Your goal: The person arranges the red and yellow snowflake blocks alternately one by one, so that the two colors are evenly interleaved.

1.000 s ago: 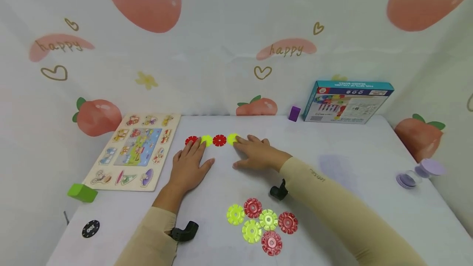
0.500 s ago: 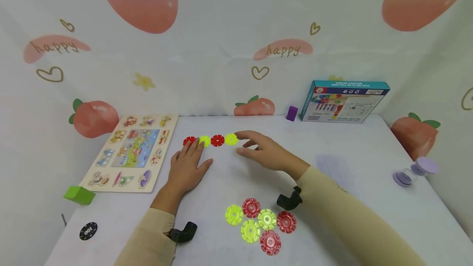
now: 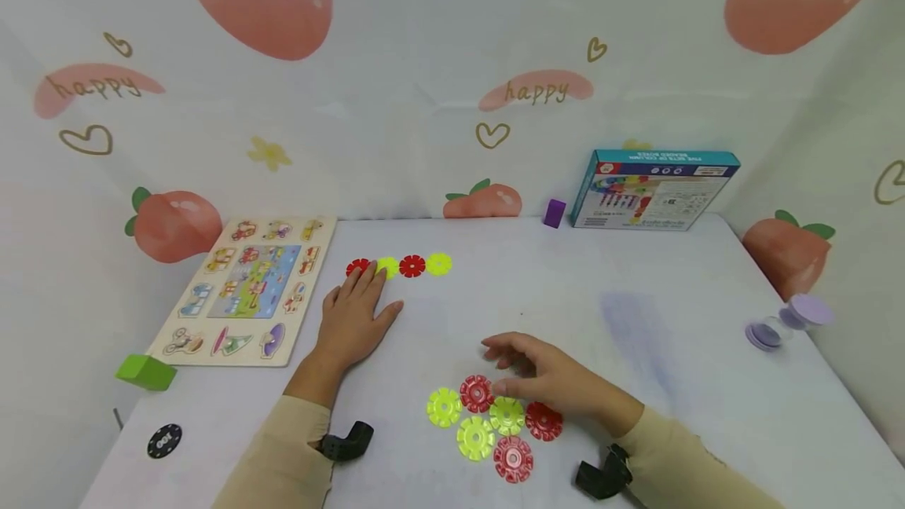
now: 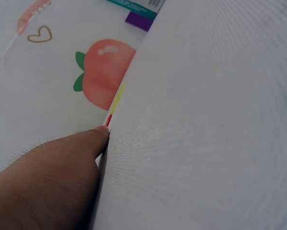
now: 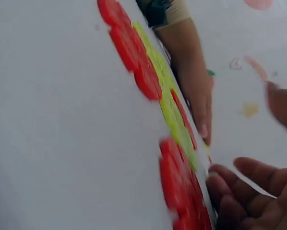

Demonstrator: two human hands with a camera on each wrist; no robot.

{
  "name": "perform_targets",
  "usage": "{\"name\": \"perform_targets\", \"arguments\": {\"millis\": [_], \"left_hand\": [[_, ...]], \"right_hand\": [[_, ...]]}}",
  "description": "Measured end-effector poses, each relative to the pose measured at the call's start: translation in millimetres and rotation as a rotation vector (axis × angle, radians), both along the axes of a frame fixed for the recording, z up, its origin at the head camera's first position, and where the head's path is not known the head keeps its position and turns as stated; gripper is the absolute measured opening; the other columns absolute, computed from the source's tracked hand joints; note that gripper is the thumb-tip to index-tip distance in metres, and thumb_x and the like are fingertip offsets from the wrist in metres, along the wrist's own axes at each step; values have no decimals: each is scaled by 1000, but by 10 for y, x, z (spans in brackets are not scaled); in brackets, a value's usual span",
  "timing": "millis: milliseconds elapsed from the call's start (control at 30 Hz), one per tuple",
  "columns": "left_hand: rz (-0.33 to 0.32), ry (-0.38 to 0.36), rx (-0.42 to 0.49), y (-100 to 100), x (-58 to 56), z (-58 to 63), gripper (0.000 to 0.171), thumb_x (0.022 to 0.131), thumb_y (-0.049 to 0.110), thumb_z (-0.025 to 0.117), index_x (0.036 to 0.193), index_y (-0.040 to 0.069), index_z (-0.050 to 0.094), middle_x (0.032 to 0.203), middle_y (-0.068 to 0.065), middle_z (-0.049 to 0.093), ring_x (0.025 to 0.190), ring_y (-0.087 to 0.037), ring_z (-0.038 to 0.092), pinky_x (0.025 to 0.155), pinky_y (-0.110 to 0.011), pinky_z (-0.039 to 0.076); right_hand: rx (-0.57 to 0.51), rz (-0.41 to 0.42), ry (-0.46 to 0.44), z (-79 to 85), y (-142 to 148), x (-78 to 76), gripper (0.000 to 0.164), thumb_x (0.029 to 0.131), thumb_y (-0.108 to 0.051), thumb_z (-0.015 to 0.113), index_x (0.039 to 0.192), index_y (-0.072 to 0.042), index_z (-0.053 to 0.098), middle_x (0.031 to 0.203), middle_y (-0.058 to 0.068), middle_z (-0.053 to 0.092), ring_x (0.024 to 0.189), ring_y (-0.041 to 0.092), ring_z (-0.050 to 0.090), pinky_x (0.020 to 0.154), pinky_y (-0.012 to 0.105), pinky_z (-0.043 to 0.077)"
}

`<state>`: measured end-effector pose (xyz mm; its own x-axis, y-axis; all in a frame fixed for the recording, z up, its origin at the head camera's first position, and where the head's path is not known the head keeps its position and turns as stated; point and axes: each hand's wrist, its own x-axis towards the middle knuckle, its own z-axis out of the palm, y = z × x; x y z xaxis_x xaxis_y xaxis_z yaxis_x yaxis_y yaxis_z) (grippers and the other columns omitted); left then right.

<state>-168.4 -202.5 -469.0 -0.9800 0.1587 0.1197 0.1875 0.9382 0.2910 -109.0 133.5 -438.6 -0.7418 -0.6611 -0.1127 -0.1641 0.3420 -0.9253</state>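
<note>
Notched plastic snowflake discs lie flat in a short row at the back of the table, alternating red [image 3: 412,266] and yellow [image 3: 439,264]. My left hand [image 3: 353,327] rests on the table with fingers straight, fingertips over the row's leftmost red disc [image 3: 357,266] and the yellow disc [image 3: 386,265] beside it. Nearer to me lies a loose cluster of three yellow and three red discs. Above its far right side hovers my right hand [image 3: 551,371], fingers loosely curved and holding nothing, thumb tip beside a red disc [image 3: 477,393]. In the right wrist view the cluster discs [image 5: 177,177] appear blurred, edge-on.
A wooden picture puzzle board [image 3: 311,320] lies at the left, with a green block [image 3: 146,372] and a black chip [image 3: 165,441] nearby. At the back right stand a purple block [image 3: 555,213] and a toy box [image 3: 654,191]. A lilac hourglass [image 3: 788,322] lies at the right.
My right hand has left the row's right-hand yellow disc and come back toward me, over the near cluster. My left hand has stayed on the row's left end.
</note>
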Motion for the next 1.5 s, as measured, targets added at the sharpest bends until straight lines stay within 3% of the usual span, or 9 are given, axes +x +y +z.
{"name": "perform_targets", "arguments": {"millis": [167,300,533,667,800,967,1167,1367,1500], "left_hand": [[-4,2,2,-15,-6,-15,74,92,55,51,151,16,31,157,-6,20,143,-30,11,106,-61,12],[-5,2,1,-22,-14,-27,75,91,56,51,151,17,31,157,-5,20,143,-30,11,106,-61,12],[-3,-3,-4,-20,-21,-46,74,91,56,51,151,17,31,157,-5,19,143,-30,11,106,-61,12],[-1,-4,-2,-12,-14,-43,74,91,56,51,151,17,32,157,-5,20,143,-30,11,106,-61,11],[-1,-9,3,-8,-7,-37,73,92,56,51,151,17,32,157,-5,20,143,-30,10,106,-61,11],[6,-11,-4,-9,-8,-59,74,92,57,50,151,18,31,158,-4,19,143,-29,9,107,-60,10],[-2,-5,3,-3,-13,-54,73,92,57,49,151,17,31,158,-4,19,143,-29,9,107,-60,11],[0,11,-3,-16,-24,-49,74,92,57,50,151,18,31,158,-5,19,143,-29,10,107,-60,11],[5,6,-9,-28,-26,-54,74,91,57,50,151,18,30,158,-4,19,143,-28,9,107,-60,11]], "right_hand": [[175,43,203,-101,-128,80,54,82,-46,73,130,-29,55,123,-16,49,114,9,42,98,39,39],[240,40,337,-127,-212,125,40,81,-41,76,117,-30,60,115,-16,46,109,9,40,93,38,39],[183,-23,126,-46,-229,46,30,87,-28,72,110,-29,53,96,-10,58,88,12,54,74,29,49],[107,-132,109,40,-187,-185,21,91,-21,67,106,-27,54,89,-3,59,79,16,57,66,32,51],[58,-306,81,106,-189,-561,17,92,-14,65,103,-19,54,89,5,60,76,21,60,65,37,53],[106,-425,65,97,-219,-998,14,93,-15,64,106,-18,61,102,0,62,92,21,58,76,37,52],[278,-331,112,46,-298,-1207,44,91,-27,66,133,-20,55,128,0,53,116,22,45,90,39,47],[590,-179,345,42,-414,-1214,63,88,-40,66,144,-20,47,152,7,30,131,33,24,96,51,40],[704,-112,393,41,-477,-1198,69,87,-46,65,148,-25,39,156,2,22,135,33,19,98,55,31]]}}
